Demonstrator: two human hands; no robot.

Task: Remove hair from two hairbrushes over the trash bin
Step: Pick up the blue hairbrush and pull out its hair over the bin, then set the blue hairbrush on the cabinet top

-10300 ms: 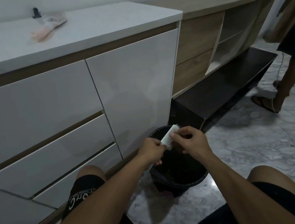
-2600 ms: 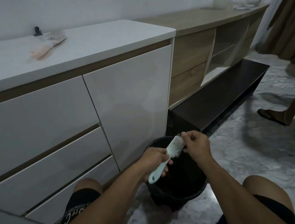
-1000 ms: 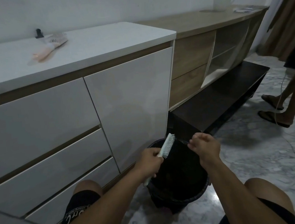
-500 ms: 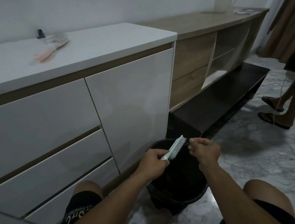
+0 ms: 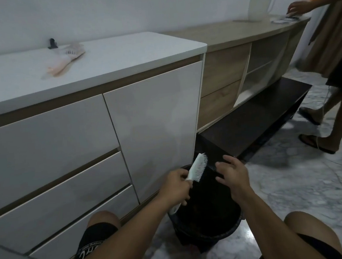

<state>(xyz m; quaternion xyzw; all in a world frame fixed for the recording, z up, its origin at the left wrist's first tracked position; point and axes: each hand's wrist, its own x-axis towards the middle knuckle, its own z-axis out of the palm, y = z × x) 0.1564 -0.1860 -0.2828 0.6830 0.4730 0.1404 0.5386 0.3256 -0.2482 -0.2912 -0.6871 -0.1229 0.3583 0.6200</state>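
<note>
A pale mint hairbrush, white bristles facing right, is held tilted over the black trash bin by the left hand, fingers wrapped around its handle. The right hand hovers beside it, fingers spread. Hair on the bristles cannot be made out. A pink hairbrush lies blurred on the white desk.

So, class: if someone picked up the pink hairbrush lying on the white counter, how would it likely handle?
The pink hairbrush looks like rigid plastic, so probably stiff and light. Lying flat on the white counter, it seems unlikely to roll.
</note>
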